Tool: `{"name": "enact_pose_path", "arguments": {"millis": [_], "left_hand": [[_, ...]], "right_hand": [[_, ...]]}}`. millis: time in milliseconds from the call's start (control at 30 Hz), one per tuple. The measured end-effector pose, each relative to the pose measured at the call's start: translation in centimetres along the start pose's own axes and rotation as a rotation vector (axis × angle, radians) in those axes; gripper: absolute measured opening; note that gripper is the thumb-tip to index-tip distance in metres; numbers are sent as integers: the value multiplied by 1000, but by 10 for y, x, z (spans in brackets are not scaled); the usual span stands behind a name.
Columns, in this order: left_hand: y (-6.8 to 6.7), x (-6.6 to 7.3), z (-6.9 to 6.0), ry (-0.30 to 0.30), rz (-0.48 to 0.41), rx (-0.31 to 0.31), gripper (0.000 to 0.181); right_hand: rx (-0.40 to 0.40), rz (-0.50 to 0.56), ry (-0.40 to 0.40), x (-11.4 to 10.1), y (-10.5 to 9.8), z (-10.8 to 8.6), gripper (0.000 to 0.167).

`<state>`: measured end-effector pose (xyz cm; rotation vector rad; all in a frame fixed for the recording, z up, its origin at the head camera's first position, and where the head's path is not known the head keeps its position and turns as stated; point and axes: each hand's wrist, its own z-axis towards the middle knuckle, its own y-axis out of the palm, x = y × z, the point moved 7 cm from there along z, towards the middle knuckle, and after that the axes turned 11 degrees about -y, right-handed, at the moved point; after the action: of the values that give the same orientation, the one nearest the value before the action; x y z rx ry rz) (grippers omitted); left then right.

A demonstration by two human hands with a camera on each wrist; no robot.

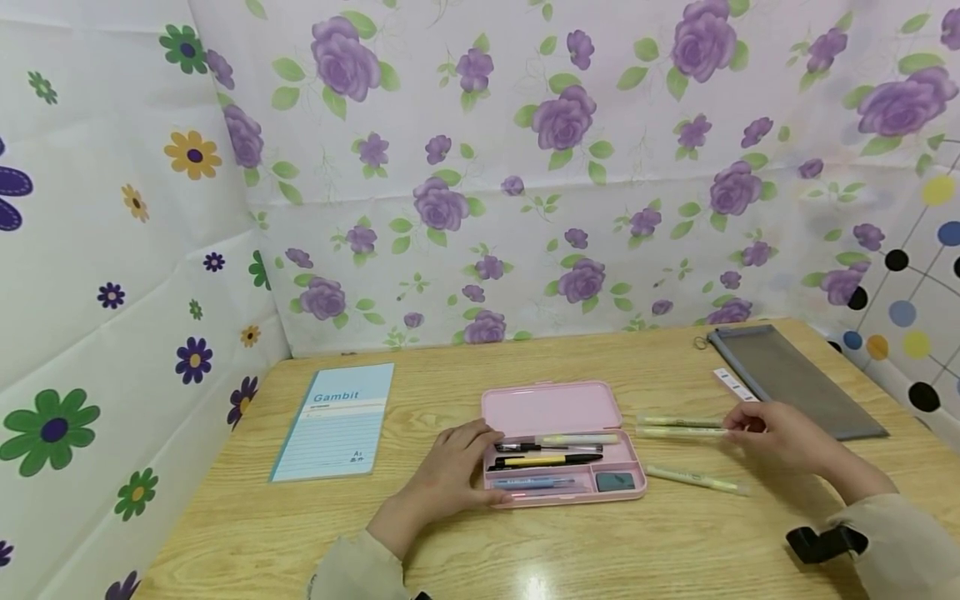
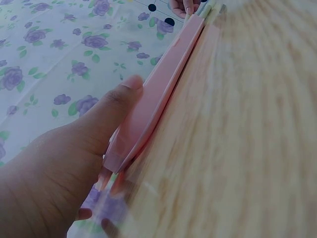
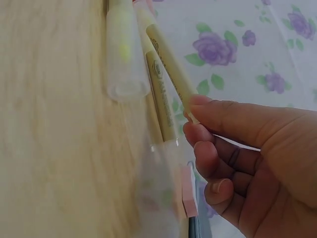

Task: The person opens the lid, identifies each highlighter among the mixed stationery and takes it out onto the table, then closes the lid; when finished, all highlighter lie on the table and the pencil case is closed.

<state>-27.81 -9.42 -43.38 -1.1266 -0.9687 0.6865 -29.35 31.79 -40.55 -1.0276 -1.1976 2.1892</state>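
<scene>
A pink pencil case (image 1: pixel 564 500) lies with its lid (image 1: pixel 551 408) folded back; pens, a yellow-and-black pen (image 1: pixel 547 460) and a dark eraser (image 1: pixel 615 482) are inside. The left hand (image 1: pixel 450 471) grips the case's left end, thumb (image 2: pixel 131 83) along its near side in the left wrist view. Right of the case, the right hand (image 1: pixel 776 433) pinches the end of a pale yellow highlighter (image 1: pixel 686 432) between thumb and fingers, seen tilted in the right wrist view (image 3: pixel 171 67). Another highlighter (image 3: pixel 161 99) lies beside it, and a third (image 1: pixel 697 479) lies nearer the front.
A light blue notebook (image 1: pixel 337 425) lies at the left of the table (image 1: pixel 480 558). At the right are a grey mesh pouch (image 1: pixel 806 379) and a small white-and-pink item (image 1: pixel 733 383). Flowered cloth (image 1: pixel 480 167) hangs behind the table.
</scene>
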Motion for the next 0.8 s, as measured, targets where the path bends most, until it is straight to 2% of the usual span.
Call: {"name": "enact_pose_path", "arguments": {"millis": [433,800], "left_hand": [[0,0,0,-3,1,-4,83],[0,0,0,-7,4,-12,83]], "right_hand": [[-55,55,22,20,11,-4,5],[-69,78,46,23,12,-4,5]]}}
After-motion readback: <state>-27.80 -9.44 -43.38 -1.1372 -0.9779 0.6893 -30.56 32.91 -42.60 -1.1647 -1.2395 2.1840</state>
